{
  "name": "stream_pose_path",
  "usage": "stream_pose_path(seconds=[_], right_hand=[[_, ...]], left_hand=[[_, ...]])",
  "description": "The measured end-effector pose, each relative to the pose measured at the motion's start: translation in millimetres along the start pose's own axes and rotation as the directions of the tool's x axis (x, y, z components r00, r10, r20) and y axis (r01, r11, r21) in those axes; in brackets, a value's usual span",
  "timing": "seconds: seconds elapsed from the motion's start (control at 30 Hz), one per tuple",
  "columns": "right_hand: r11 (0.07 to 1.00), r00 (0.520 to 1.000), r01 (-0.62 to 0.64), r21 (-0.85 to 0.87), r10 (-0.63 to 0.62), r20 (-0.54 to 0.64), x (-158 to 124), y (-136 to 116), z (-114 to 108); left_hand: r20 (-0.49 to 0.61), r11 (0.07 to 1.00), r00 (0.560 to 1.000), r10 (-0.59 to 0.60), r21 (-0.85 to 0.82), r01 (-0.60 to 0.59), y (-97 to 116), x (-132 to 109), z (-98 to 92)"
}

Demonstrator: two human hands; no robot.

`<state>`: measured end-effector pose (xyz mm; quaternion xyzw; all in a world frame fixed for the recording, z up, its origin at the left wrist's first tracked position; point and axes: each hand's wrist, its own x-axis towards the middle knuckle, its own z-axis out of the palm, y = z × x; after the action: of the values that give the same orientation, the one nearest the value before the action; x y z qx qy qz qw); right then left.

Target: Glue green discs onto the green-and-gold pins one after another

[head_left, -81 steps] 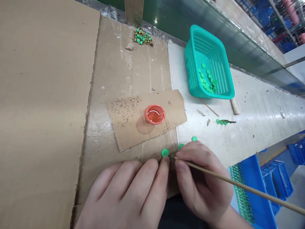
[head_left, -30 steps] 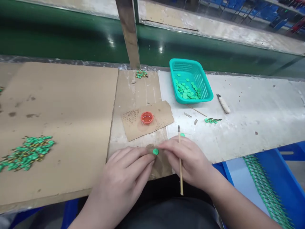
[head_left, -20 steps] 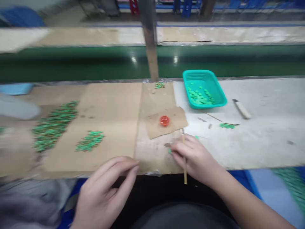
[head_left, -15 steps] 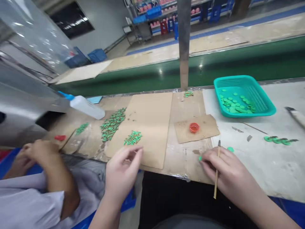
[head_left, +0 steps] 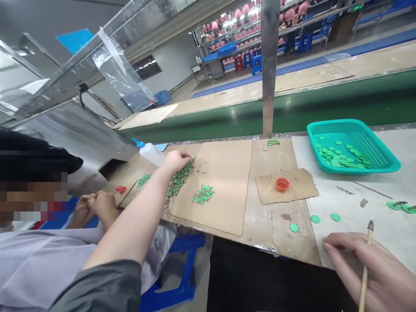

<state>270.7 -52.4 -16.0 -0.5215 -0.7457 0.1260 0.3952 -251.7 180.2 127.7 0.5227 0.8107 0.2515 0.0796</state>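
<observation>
Workbench [head_left: 331, 195] with cardboard sheet [head_left: 227, 173], teal basket [head_left: 354, 170], white bottle [head_left: 151, 154] and green discs [head_left: 315, 219]

wall [head_left: 178, 55]: pale grey | window [head_left: 147, 67]: dark | stools [head_left: 238, 63]: red, blue | shelving [head_left: 232, 31]: pink objects [head_left: 246, 9]

- A cup [head_left: 282, 185] is set on a cardboard scrap [head_left: 303, 187].
- To its right, three discs [head_left: 315, 219] are laid in front, a basket [head_left: 357, 170] behind.
- Leftward, a heap of pieces [head_left: 203, 195] is spread on a cardboard sheet [head_left: 227, 173].
- Farther left, another heap [head_left: 177, 184] is flanked by a squeeze bottle [head_left: 151, 154].
</observation>
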Motion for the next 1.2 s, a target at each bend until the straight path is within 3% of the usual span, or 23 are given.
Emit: stream_pose_path(seconds=[0.13, 0.3, 0.4, 0.5, 0.57, 0.6, 0.67, 0.73, 0.8, 0.9, 1.0, 1.07, 1.1, 1.2], right_hand=[[0.998, 0.999, 0.050, 0.023, -0.050, -0.012, -3, -1, 0], [0.999, 0.998, 0.044, 0.002, -0.044, -0.037, 5, -16, -15], [0.998, 0.999, 0.023, 0.066, -0.020, -0.040, 13, -33, -25], [0.980, 0.995, -0.058, 0.192, 0.073, -0.069, 22, -51, -25], [0.945, 0.989, -0.137, 0.298, 0.149, -0.018, 28, -62, -22], [0.913, 0.981, -0.189, 0.362, 0.193, 0.024, 31, -68, -21], [0.802, 0.947, -0.318, 0.505, 0.294, 0.129, 36, -79, -18], [0.629, 0.891, -0.446, 0.637, 0.381, 0.247, 41, -87, -17], [0.434, 0.834, -0.529, 0.729, 0.425, 0.352, 46, -92, -17], [0.207, 0.764, -0.595, 0.777, 0.446, 0.467, 52, -96, -18], [0.077, 0.707, -0.629, 0.774, 0.471, 0.528, 55, -96, -18], [0.037, 0.693, -0.630, 0.776, 0.479, 0.539, 55, -97, -18], [0.029, 0.693, -0.625, 0.780, 0.480, 0.538, 55, -97, -17], [0.016, 0.710, -0.595, 0.804, 0.479, 0.516, 55, -96, -17]], left_hand=[[0.077, 0.998, 0.996, 0.054, -0.019, -0.052, 19, 21, 18.8], [0.075, 0.987, 0.986, 0.148, -0.071, -0.143, 38, 20, 6.5], [0.065, 0.964, 0.970, 0.235, -0.145, -0.224, 48, -5, 1.6], [0.073, 0.904, 0.929, 0.363, -0.269, -0.332, 57, -68, 15.7], [0.134, 0.824, 0.854, 0.502, -0.374, -0.426, 64, -130, 30.3], [0.167, 0.764, 0.788, 0.593, -0.425, -0.485, 68, -163, 37.5], [0.096, 0.571, 0.619, 0.779, -0.516, -0.638, 78, -221, 49.9], [-0.002, 0.441, 0.517, 0.856, -0.521, -0.731, 89, -260, 58.4], [-0.073, 0.339, 0.423, 0.903, -0.484, -0.807, 95, -276, 62.6], [-0.100, 0.216, 0.285, 0.953, -0.430, -0.876, 95, -278, 64.0], [-0.089, 0.164, 0.216, 0.972, -0.402, -0.901, 91, -276, 64.1], [-0.086, 0.189, 0.245, 0.966, -0.415, -0.890, 92, -280, 65.6], [-0.079, 0.238, 0.304, 0.949, -0.452, -0.860, 94, -284, 66.9], [0.010, 0.450, 0.601, 0.799, -0.673, -0.587, 102, -296, 71.8]])
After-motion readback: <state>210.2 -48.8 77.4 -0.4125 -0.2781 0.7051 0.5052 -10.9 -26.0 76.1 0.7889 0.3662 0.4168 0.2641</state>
